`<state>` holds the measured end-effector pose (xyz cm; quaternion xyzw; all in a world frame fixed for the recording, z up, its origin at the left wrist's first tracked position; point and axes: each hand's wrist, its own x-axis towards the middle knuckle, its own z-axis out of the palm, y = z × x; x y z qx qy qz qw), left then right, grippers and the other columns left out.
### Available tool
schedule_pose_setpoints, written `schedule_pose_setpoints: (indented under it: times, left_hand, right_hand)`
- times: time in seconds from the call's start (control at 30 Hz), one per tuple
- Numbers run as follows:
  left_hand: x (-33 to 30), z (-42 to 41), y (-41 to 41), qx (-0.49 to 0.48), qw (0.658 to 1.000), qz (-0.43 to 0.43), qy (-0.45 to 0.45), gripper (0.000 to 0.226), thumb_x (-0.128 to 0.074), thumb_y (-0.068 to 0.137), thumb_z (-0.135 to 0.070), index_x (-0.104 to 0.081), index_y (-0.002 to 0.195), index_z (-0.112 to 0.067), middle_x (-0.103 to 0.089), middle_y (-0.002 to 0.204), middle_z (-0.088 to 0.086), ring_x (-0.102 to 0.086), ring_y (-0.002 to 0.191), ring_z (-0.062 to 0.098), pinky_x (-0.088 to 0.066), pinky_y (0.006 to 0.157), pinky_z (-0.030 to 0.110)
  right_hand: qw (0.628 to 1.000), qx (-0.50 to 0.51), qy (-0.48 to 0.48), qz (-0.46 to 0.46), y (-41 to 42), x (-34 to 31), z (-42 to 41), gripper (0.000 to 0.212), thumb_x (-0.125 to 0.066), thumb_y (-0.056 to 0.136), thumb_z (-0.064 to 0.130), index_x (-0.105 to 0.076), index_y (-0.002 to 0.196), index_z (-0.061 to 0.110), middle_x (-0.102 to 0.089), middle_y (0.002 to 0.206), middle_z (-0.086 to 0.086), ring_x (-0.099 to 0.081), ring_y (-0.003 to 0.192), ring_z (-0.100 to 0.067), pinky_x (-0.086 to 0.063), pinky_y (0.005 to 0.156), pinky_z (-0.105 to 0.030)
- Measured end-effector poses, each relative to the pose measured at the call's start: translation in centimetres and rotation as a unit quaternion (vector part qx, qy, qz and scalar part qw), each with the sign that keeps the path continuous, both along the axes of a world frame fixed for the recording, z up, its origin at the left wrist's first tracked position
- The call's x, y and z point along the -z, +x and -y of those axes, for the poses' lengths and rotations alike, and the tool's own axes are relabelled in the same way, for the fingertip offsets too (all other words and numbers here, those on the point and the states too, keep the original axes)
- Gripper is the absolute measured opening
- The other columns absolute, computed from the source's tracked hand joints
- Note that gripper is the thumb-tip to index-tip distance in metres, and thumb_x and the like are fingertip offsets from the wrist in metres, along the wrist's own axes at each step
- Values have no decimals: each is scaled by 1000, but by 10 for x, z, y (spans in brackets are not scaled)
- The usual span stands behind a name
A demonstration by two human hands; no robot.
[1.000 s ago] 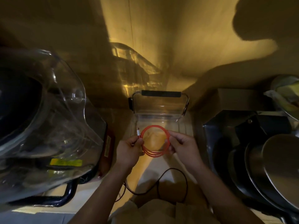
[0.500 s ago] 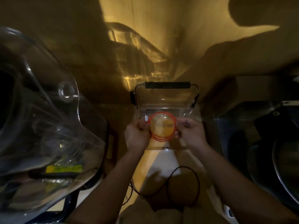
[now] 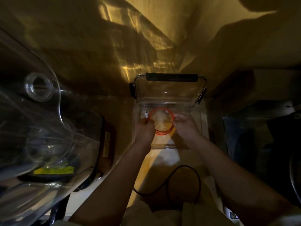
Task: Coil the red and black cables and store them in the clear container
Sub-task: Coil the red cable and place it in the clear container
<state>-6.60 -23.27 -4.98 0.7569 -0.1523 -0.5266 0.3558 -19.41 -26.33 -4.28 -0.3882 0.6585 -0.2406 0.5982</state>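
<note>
While the red cable [image 3: 161, 121] is wound into a neat ring of several turns, you are holding it inside the open clear container [image 3: 168, 98], low over the floor of the box, though whether it is touching the bottom is hard to tell. Your left hand [image 3: 145, 130] is pinching the ring's left side, where the white plug end is sticking up just beside your fingers; your right hand [image 3: 185, 126] is pinching the opposite side. Gripping it on both sides is probably keeping the loops from springing apart as you are lowering it in. The lid with its dark handle is standing open at the far edge, leaving the mouth free. The black cable [image 3: 184, 181] is lying loose and uncoiled on the worktop [image 3: 164, 158] between your forearms, nearer to you than the box, so that half of the job is not yet done. Outward from there, a large clear plastic cover [image 3: 40, 128] is crowding the left side, dark metal pans are sitting in shadow at right, and warm yellow light is streaking the wall behind.
</note>
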Motion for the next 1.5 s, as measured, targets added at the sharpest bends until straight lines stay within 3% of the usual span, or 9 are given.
schedule_pose_setpoints:
  times: [0.2, 0.37, 0.57, 0.73, 0.87, 1.07, 1.23, 1.4, 1.5]
  left_hand:
    - [11, 5, 5, -52, 991, -100, 67, 30, -49, 94, -23, -65, 117, -12, -59, 95, 5, -50, 85, 19, -42, 84, 35]
    - [13, 7, 7, -70, 987, -126, 69, 14, -49, 95, -19, -63, 96, -23, -63, 110, 9, -55, 105, 25, -44, 103, 40]
    - [21, 10, 8, -72, 990, -110, 58, 14, -53, 91, -19, -59, 81, -26, -65, 111, 8, -57, 110, 27, -43, 105, 45]
    - [30, 10, 5, -58, 994, -81, 48, 38, -52, 93, -22, -57, 130, -13, -62, 129, 12, -57, 117, 27, -45, 103, 41]
    - [32, 12, 5, -28, 996, -51, 71, 41, -51, 95, -24, -54, 135, -13, -60, 130, 10, -55, 117, 27, -41, 90, 31]
    - [32, 11, 2, 32, 998, 18, 59, 32, -49, 94, -17, -61, 122, -5, -68, 113, 16, -64, 97, 27, -41, 60, 23]
    - [26, -1, -5, 59, 997, 30, 40, 52, -41, 85, -29, -50, 132, -7, -56, 131, 15, -56, 118, 31, -48, 97, 40]
    - [21, 1, -5, 34, 997, 15, 61, 45, -41, 96, -23, -47, 138, -9, -59, 127, 10, -55, 112, 26, -41, 91, 33]
    - [15, -1, -4, 51, 997, 30, 50, 49, -48, 80, -31, -60, 124, -12, -67, 116, 9, -61, 106, 27, -48, 90, 37]
  right_hand:
    - [999, -29, 32, -4, 8, 19, 10, 26, -54, 89, 0, -71, 94, 19, -70, 98, -6, -64, 85, -17, -52, 74, -31]
    - [997, -49, 65, -21, 19, 36, 16, 29, -56, 82, -4, -72, 81, 20, -73, 102, -17, -67, 101, -36, -54, 90, -48]
    - [995, -64, 74, -26, 27, 46, 23, 30, -50, 83, -5, -71, 87, 16, -71, 105, -22, -65, 100, -35, -52, 87, -42]
    - [993, -84, 72, -39, 29, 56, 26, 37, -45, 83, -8, -69, 98, 17, -71, 105, -18, -64, 99, -33, -51, 86, -39]
    - [991, -103, 68, -45, 29, 58, 25, 41, -42, 84, -13, -69, 107, 8, -68, 98, -14, -61, 88, -25, -46, 65, -25]
    - [990, -106, 70, -63, 26, 65, 23, 35, -46, 82, -5, -72, 86, 18, -73, 98, -15, -67, 96, -33, -53, 89, -44]
    - [993, -95, 50, -56, 18, 64, 19, 38, -53, 80, 2, -76, 72, 31, -76, 88, -4, -70, 91, -29, -57, 88, -47]
    - [995, -84, 26, -52, 12, 51, 16, 37, -50, 83, -1, -72, 78, 27, -74, 90, -8, -66, 86, -27, -51, 73, -37]
    - [996, -78, 23, -37, 10, 50, 14, 35, -50, 82, -4, -71, 80, 25, -69, 88, -7, -60, 77, -20, -44, 72, -33]
